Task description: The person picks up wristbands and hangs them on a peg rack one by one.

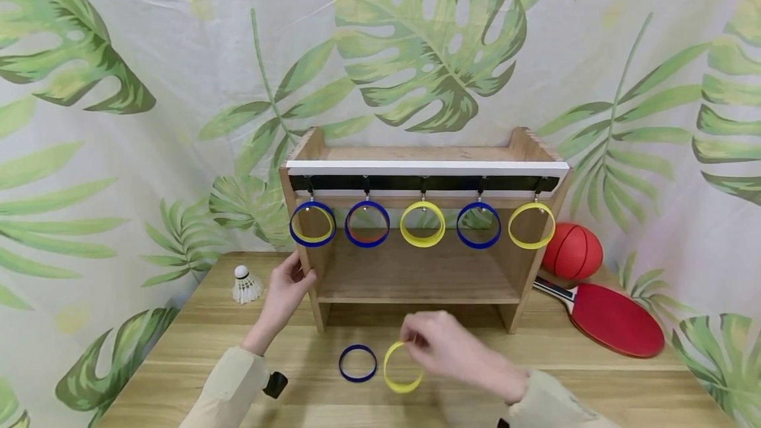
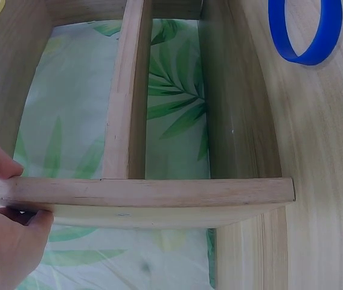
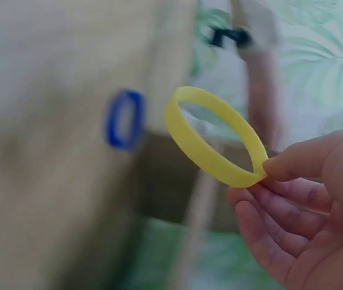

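Between thumb and fingers, my right hand [image 1: 442, 345] pinches a yellow silicone wristband [image 1: 403, 388], held a little above the table; the right wrist view shows the band [image 3: 217, 163] as a loose loop. A blue wristband [image 1: 358, 363] lies on the tabletop just left of it. My left hand [image 1: 289, 287] grips the left side panel of a wooden shelf [image 1: 416, 276], thumb on one face and fingers on the other [image 2: 14, 223]. Along the shelf's front, a black strip [image 1: 424, 183] carries several hooks with blue and yellow wristbands [image 1: 423, 224] hanging from them.
A shuttlecock [image 1: 246, 286] stands left of the shelf. To the right are a red ball [image 1: 573, 251] and a red table tennis bat [image 1: 618, 320], whose handle reaches toward the shelf. A leaf-patterned cloth [image 1: 178, 84] hangs behind the wooden table [image 1: 178, 355].
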`<control>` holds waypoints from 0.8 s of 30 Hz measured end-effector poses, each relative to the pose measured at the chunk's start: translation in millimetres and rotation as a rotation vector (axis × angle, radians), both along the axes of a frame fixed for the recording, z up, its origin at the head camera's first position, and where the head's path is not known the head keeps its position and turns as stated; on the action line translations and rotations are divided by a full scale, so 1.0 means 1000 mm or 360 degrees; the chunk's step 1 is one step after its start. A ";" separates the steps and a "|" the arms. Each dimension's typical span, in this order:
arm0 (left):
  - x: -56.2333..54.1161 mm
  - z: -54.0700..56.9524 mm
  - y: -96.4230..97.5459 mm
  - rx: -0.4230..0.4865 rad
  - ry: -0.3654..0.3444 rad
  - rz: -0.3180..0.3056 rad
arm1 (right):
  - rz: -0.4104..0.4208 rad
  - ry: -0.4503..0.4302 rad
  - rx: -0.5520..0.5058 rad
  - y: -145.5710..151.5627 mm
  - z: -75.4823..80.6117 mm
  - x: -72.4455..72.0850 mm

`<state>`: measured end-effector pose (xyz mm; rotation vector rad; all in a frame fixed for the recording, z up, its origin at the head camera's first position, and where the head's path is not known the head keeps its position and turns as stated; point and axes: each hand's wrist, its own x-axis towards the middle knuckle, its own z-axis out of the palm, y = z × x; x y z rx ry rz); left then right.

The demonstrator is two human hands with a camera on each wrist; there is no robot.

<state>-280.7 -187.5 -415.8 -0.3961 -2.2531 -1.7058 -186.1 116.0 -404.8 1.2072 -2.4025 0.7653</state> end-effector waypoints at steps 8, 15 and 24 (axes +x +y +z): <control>-0.001 0.000 0.000 -0.0005 -0.0033 0.0004 | -0.0089 0.0380 -0.0228 0.043 0.088 0.001; -0.002 0.001 0.001 0.0020 -0.0057 0.0004 | -0.0345 0.0650 -0.0301 0.070 0.146 0.001; -0.001 0.000 0.001 0.0021 -0.0053 0.0005 | -0.0593 0.0684 -0.0282 0.090 0.159 -0.019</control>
